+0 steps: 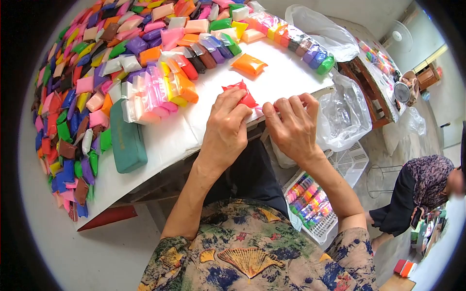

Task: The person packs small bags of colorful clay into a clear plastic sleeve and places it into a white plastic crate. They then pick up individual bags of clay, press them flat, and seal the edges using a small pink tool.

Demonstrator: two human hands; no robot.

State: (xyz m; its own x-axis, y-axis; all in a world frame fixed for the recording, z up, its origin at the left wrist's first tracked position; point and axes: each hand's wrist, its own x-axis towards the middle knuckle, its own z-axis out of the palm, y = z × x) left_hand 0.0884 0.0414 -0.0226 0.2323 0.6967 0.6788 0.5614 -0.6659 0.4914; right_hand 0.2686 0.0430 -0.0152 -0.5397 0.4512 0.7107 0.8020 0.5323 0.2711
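Observation:
A small red packet [248, 97] lies near the front edge of the white table [174, 138], partly under the fingers of my left hand [227, 123]. Those fingers are bent and pressed together at the packet's lower side. My right hand [295, 123] is just to the right, its fingers curled at the table edge; what they pinch, if anything, is too small to make out. A thin pink strip [257, 111] shows between the two hands. Beyond the red packet lies an orange packet [249, 64].
Many coloured packets [87, 85] cover the table's left and back. A green case [127, 140] lies at the left front. Plastic bags [344, 114] hang at the right, above a white basket [315, 225] of packets. Another person [422, 189] bends at the far right.

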